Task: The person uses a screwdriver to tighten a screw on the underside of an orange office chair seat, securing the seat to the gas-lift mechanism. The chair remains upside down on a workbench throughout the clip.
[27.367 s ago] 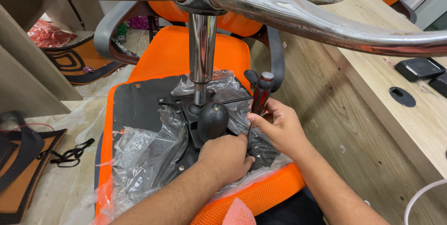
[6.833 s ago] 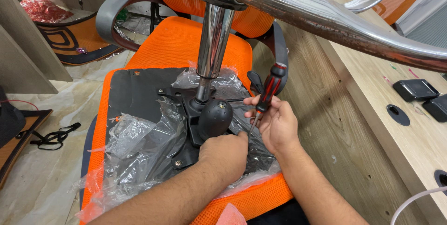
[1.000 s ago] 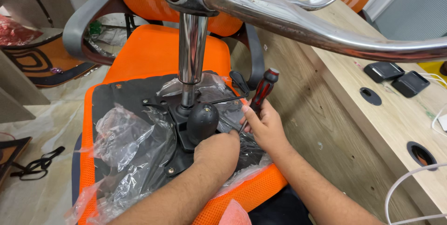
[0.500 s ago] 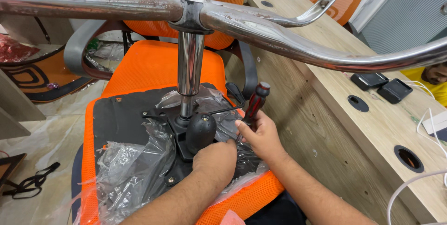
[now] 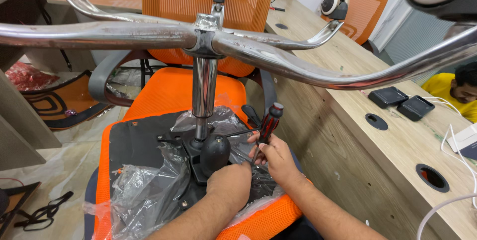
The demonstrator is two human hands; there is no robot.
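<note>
Head view: right hand (image 5: 277,159) closed as a grip round the lower handle of a screwdriver (image 5: 268,125), red-and-black, ribbed. Long axis near upright, leaning slightly right at the top; handle cap above the grip, shank running down and to the left of it into crumpled plastic, tip hidden. Left hand (image 5: 229,185) just beside and below-left of that grip, fingers curled down on the black seat mechanism (image 5: 198,168); whether closed round anything, impossible to tell. Left hand the nearer of the two to the mechanism's bolts. Rounded matte black knob (image 5: 214,153) directly above the left hand, close to the screwdriver shank. Clear, wrinkled plastic wrap (image 5: 144,195) spread left of both hands over the black underside plate. Orange mesh seat cushion (image 5: 258,222) beneath, soft and woven. Polished chrome gas column (image 5: 203,91) rising above-left of the grip to the shiny, scuffed star base (image 5: 278,58) overhead. Pale wood-grain bench (image 5: 348,135) to the right of the grip.
</note>
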